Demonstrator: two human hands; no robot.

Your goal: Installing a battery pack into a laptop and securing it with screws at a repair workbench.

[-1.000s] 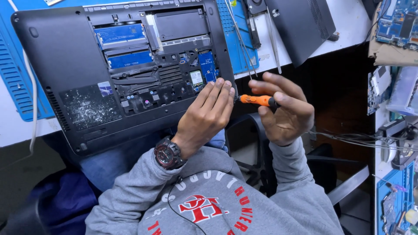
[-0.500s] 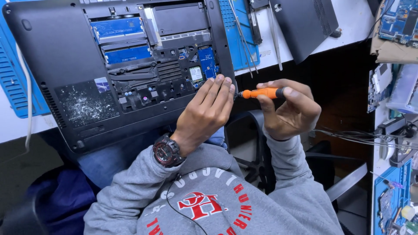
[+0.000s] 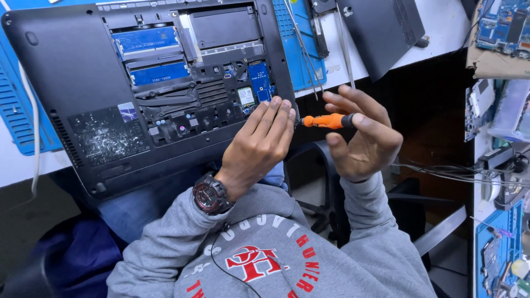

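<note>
While lying level and pointing tip-first at the opened laptop edge, orange screwdriver pinched shut in right hand, left hand fingertips resting open right at that tip, blue mat just behind.

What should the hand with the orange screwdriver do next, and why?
Probably turn the screwdriver gently in place. Its tip sits at the laptop edge, right by the left hand fingertips, which press on the open base to steady it. The right hand pinches the handle between its fingers, ready to twist. Whether a screw sits there is hidden.
</note>
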